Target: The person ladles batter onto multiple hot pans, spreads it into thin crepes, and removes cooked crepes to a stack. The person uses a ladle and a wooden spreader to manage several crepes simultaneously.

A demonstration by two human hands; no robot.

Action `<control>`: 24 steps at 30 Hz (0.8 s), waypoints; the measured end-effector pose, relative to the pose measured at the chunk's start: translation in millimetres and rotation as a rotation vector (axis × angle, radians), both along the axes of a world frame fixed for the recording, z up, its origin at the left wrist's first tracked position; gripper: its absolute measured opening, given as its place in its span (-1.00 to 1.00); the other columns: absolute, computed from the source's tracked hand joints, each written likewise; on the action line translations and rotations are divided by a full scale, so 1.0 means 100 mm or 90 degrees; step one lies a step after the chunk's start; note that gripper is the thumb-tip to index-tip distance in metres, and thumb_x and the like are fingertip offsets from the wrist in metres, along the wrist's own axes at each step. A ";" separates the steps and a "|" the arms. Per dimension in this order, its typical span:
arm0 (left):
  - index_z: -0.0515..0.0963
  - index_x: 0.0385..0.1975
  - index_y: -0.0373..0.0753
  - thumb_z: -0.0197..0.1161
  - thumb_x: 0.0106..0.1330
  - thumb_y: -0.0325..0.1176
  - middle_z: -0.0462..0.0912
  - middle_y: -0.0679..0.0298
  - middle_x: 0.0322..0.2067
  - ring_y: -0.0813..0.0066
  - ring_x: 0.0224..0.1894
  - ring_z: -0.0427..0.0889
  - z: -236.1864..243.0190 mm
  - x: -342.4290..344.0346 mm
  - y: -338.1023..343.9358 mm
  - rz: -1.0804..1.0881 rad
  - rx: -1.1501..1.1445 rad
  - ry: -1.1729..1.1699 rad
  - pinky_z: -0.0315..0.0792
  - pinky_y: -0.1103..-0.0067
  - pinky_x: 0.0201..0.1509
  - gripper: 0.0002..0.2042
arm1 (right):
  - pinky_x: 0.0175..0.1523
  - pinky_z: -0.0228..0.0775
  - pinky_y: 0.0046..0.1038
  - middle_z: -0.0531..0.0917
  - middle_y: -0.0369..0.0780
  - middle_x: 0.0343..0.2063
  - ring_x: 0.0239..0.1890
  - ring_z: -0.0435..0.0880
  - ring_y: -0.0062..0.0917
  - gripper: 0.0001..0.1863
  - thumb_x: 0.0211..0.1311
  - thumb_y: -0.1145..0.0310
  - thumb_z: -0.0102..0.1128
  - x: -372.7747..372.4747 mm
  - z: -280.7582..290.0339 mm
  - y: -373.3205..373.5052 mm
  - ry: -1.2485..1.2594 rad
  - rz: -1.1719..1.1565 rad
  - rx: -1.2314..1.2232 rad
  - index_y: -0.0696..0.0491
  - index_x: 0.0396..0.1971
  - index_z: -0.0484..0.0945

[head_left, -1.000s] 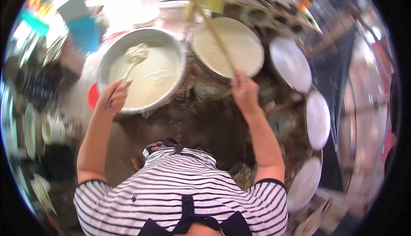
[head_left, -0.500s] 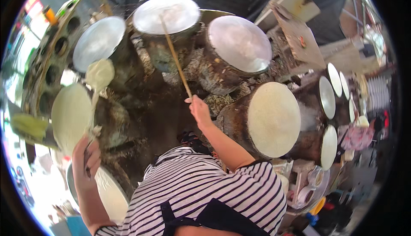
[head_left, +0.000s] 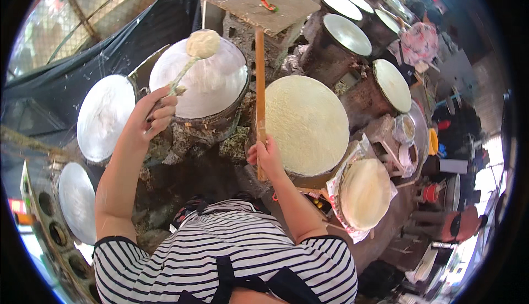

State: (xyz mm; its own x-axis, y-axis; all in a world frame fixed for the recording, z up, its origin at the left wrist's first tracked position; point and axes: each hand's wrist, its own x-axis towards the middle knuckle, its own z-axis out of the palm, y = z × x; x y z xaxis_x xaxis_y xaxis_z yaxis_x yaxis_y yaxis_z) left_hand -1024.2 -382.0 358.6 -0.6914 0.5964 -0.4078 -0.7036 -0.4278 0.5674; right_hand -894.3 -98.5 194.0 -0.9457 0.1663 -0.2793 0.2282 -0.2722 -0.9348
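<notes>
A round steaming drum (head_left: pixel 206 81) with a white cloth top sits ahead. The right hand (head_left: pixel 264 158) clenches a long wooden stick (head_left: pixel 259 83) at its near end; stiff and light, it points straight away. The left hand (head_left: pixel 154 114) grips a ladle (head_left: pixel 203 44) by its slim handle, with the batter-coated bowl raised over the drum, likely drippy.

A ladle (head_left: pixel 193 56) hangs over the left griddle (head_left: pixel 212 92); a stick (head_left: pixel 259 89) lies between it and the right griddle (head_left: pixel 308 125).
</notes>
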 end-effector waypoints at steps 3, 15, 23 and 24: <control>0.21 -0.56 -0.12 -0.05 0.37 -0.28 0.17 0.49 -0.73 0.81 -0.82 0.06 -0.05 -0.40 0.27 -0.048 -0.103 0.022 -0.09 0.78 -0.88 -0.76 | -0.64 0.33 -0.61 0.51 -0.23 -0.61 -0.73 0.48 -0.63 -0.80 0.31 0.40 -0.19 0.19 -0.13 -0.09 -0.036 -0.054 0.035 0.15 -0.13 0.28; 0.36 -0.42 -0.29 0.03 0.23 -0.20 0.35 0.27 -0.78 0.49 -0.88 0.32 -1.37 -1.01 0.42 -0.218 -0.563 0.483 0.19 0.55 -0.87 -0.76 | -0.70 0.19 -0.58 0.41 -0.31 -0.71 -0.78 0.36 -0.66 -0.80 0.22 0.47 -0.14 -0.03 -0.78 -1.29 -0.027 -0.241 0.304 0.10 -0.16 0.35; 0.38 -0.01 -0.24 0.09 0.19 -0.29 0.54 -0.01 -0.52 0.00 -0.36 0.58 -1.66 -1.07 0.18 -0.091 -0.899 0.958 0.46 0.27 -0.27 -0.64 | -0.04 0.28 -0.19 0.42 0.13 -0.24 -0.12 0.40 0.02 -0.66 0.13 0.54 -0.09 -0.42 -0.35 -1.67 -0.070 -0.223 0.461 0.18 -0.04 0.37; 0.38 0.01 -0.22 0.10 0.19 -0.29 0.54 0.00 -0.49 0.01 -0.36 0.58 -1.63 -1.08 0.16 -0.084 -0.908 0.971 0.46 0.28 -0.28 -0.62 | -0.05 0.29 -0.19 0.43 0.12 -0.25 -0.14 0.41 0.01 -0.65 0.13 0.54 -0.09 -0.50 -0.35 -1.67 -0.051 -0.229 0.481 0.18 -0.04 0.37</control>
State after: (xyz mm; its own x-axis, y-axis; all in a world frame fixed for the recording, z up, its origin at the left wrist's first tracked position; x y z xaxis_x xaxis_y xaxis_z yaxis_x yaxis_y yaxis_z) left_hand -1132.6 -365.7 195.5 -0.8322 0.5175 0.1991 0.5509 0.7310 0.4028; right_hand -944.2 -265.8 158.6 -0.7816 0.6227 -0.0361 0.3206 0.3513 -0.8796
